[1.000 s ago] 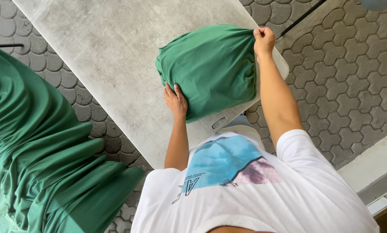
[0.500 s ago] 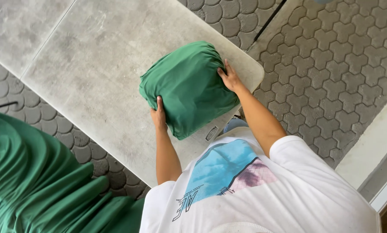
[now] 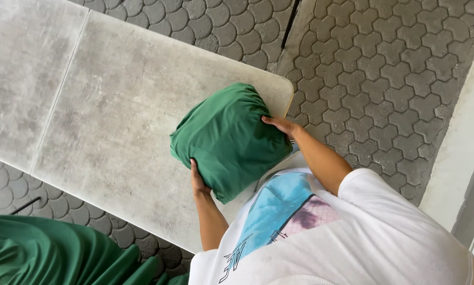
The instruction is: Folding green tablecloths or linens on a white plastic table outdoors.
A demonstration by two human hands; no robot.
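Two hands press on one green bundle of cloth (image 3: 229, 140), which lies on the near right corner of the grey bench (image 3: 100, 105). Nearest to the camera is the person's white shirt (image 3: 353, 237) with a blue and pink print. The left hand (image 3: 197, 180) lies flat against the lower left side of the bundle, fingers stretched and close together, and part of the hand is hidden under the cloth edge. The right hand (image 3: 280, 125) touches the right side of the bundle with fingers laid on the fabric, not closed around it. The bundle looks rounded and folded, with gathered pleats at its upper right edge. More green cloth (image 3: 52, 253) lies at the lower left, on the paved ground (image 3: 385, 68), well apart from the bundle. The bench stands on the same hexagon paving.
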